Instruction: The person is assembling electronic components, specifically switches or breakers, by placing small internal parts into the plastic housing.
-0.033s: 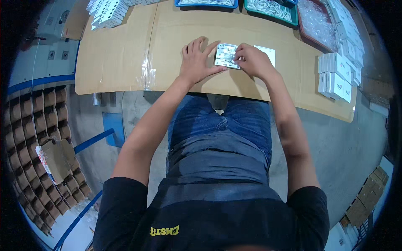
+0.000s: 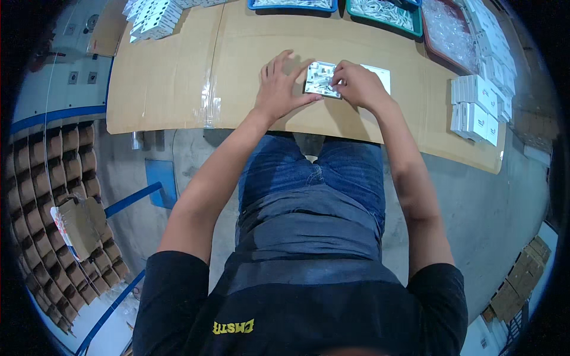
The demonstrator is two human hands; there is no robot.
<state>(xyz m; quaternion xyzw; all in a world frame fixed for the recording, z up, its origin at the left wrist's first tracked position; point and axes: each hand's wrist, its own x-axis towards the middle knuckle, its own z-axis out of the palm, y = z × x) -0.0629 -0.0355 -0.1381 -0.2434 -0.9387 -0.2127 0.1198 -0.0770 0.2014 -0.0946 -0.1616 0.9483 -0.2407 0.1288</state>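
Note:
A small, shallow white box [image 2: 315, 88] lies on the cardboard-covered table [image 2: 249, 107], with small white and grey parts inside. My left hand [image 2: 278, 89] holds it from the left: thumb at the near edge, forefinger at the far left corner, other fingers spread. Over the box's right side, my right hand [image 2: 360, 85] has its fingers pinched together at the small parts. What sits between those fingertips is too small to make out. A flat white piece [image 2: 380, 76], partly covered by my right hand, lies just beyond it on the right.
Along the far edge stand a blue tray [image 2: 291, 8] and a green tray [image 2: 420, 28], both holding white parts. A reddish tray [image 2: 442, 58] holds clear plastic. White boxes [image 2: 475, 110] are stacked at right; white perforated blocks [image 2: 155, 21] sit far left.
My left fingers have shifted very slightly, and my right fingertips have moved a little within the box. Everything else stays in place.

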